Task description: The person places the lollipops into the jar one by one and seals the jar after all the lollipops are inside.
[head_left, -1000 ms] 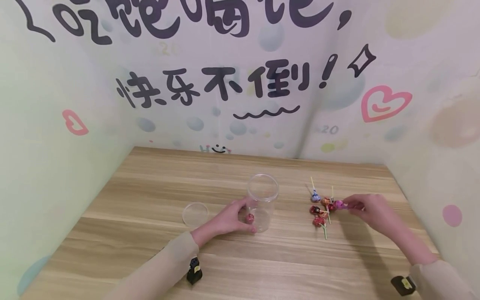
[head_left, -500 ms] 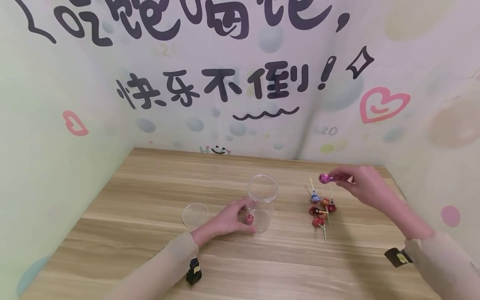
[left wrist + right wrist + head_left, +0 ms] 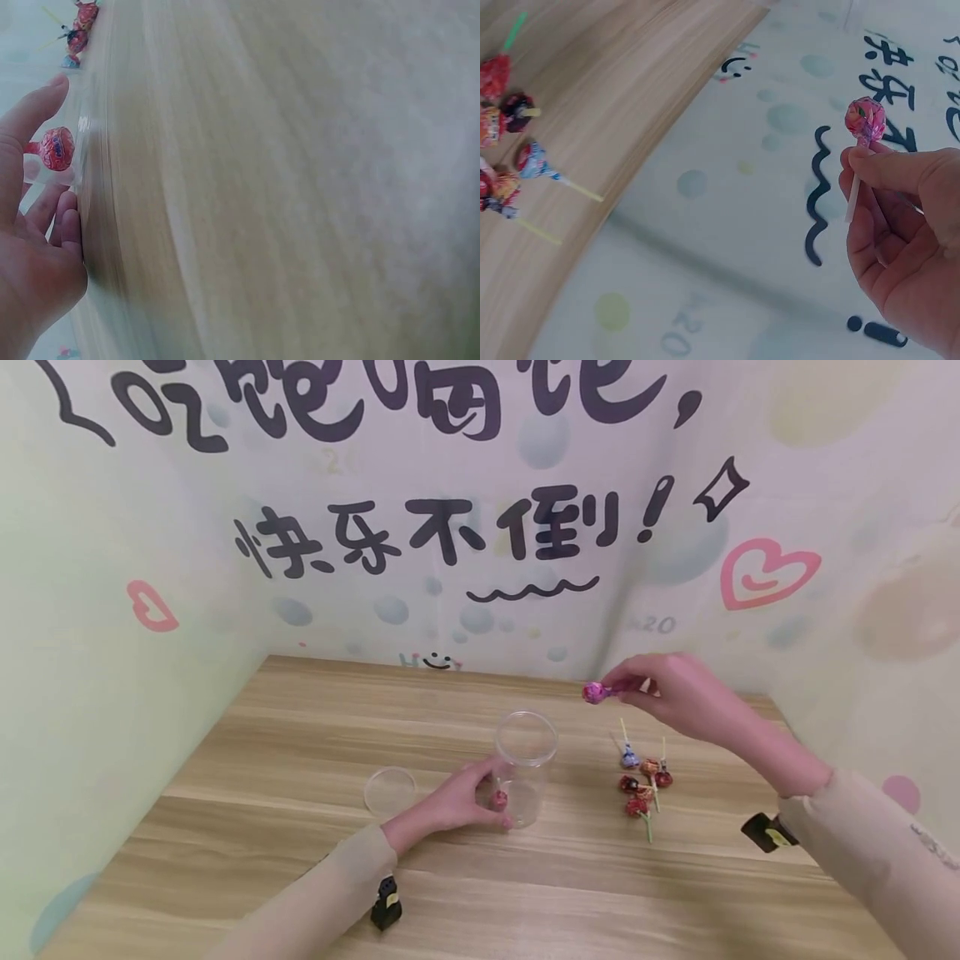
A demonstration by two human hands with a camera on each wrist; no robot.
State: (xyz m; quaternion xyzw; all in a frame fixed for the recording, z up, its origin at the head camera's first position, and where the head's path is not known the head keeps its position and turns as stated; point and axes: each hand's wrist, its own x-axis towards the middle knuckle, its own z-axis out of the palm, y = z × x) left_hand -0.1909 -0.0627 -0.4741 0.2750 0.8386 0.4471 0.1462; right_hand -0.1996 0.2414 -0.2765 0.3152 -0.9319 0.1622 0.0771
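My left hand grips the lower side of a clear plastic jar that stands upright and uncovered on the table. A red-wrapped lollipop shows through the jar's wall near its base, between thumb and fingers in the left wrist view. My right hand is raised beyond the jar and to its right. It pinches a pink-purple wrapped lollipop by its white stick, just below the candy, which points left toward the jar in the head view. Several wrapped lollipops lie in a loose cluster to the jar's right.
A clear round lid lies flat on the table, left of the jar. Behind the wooden table rises a printed wall with black lettering; walls also flank both sides.
My right hand has lifted the pink-purple lollipop out of the cluster and carried it up and left toward the jar. My left hand stays on the jar.
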